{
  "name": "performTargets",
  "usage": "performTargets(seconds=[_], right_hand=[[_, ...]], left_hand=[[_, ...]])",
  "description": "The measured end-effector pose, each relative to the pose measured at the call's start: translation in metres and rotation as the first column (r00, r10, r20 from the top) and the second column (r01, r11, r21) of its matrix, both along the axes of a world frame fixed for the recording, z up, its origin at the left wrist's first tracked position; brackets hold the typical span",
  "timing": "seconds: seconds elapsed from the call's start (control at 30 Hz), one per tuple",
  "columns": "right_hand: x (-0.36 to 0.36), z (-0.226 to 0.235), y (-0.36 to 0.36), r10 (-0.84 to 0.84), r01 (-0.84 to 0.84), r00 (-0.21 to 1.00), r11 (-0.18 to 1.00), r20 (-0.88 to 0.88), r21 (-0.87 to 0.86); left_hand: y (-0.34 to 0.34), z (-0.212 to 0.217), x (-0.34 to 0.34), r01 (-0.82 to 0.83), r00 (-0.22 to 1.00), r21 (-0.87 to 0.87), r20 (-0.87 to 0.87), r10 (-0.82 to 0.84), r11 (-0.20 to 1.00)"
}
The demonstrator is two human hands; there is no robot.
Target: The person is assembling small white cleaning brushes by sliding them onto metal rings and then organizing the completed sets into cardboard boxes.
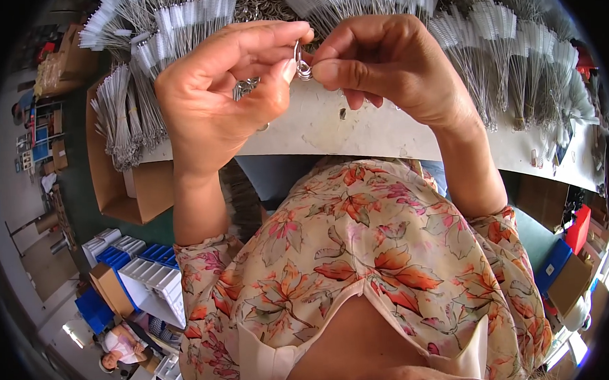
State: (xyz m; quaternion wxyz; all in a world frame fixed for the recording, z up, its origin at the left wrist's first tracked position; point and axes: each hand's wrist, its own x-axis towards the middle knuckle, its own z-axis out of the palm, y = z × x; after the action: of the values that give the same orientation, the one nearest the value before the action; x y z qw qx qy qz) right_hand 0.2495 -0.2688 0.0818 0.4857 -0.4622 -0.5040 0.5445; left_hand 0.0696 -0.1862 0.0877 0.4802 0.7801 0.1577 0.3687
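Above the table's near edge, my two hands meet around small silver metal rings (304, 69). My left hand (222, 95) pinches an upright metal ring between thumb and fingertips, its palm turned toward me. Thumb and forefinger of my right hand (398, 70) grip the right side of the linked rings. Fingertips cover part of the metal, so I cannot tell how many rings there are. Just beyond lies a pile of metal rings (262, 7). More shiny metal shows behind my left hand.
Bundles of white-bristled wire brushes (195, 21) line the far side of the white table (302, 132), with more brush bundles (494, 29) at the right. A cardboard box (135, 194) stands off the left edge. Stacked white and blue crates (152, 281) and a person (121, 344) are farther left.
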Motion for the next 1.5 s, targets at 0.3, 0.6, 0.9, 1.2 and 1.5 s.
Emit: performTargets(seconds=[0.3,0.6,0.9,1.2,1.5], right_hand=[[-0.047,-0.125,-0.025,-0.383,-0.178,0.635,0.773,0.671,0.610],[0.061,-0.088,-0.006,-0.742,0.389,0.401,0.669,0.537,0.634],[0.138,-0.111,0.017,-0.503,0.525,0.548,0.829,0.668,0.194],[0.155,-0.063,-0.025,-0.750,0.756,0.538,0.632,0.384,0.174],[0.147,-0.106,-0.057,-0.404,0.699,0.089,0.676,0.910,0.231]], left_hand=[[0.127,-0.074,-0.042,-0.372,0.382,0.498,-0.687,0.618,0.783],[0.133,-0.100,-0.067,-0.397,0.447,0.556,-0.578,0.683,0.730],[0.105,-0.088,-0.041,-0.361,0.349,0.633,-0.589,0.729,0.685],[0.138,-0.055,-0.111,-0.819,0.573,-0.129,-0.120,0.811,0.559],[0.192,-0.123,-0.246,-0.595,0.406,0.326,-0.667,0.625,0.735]])
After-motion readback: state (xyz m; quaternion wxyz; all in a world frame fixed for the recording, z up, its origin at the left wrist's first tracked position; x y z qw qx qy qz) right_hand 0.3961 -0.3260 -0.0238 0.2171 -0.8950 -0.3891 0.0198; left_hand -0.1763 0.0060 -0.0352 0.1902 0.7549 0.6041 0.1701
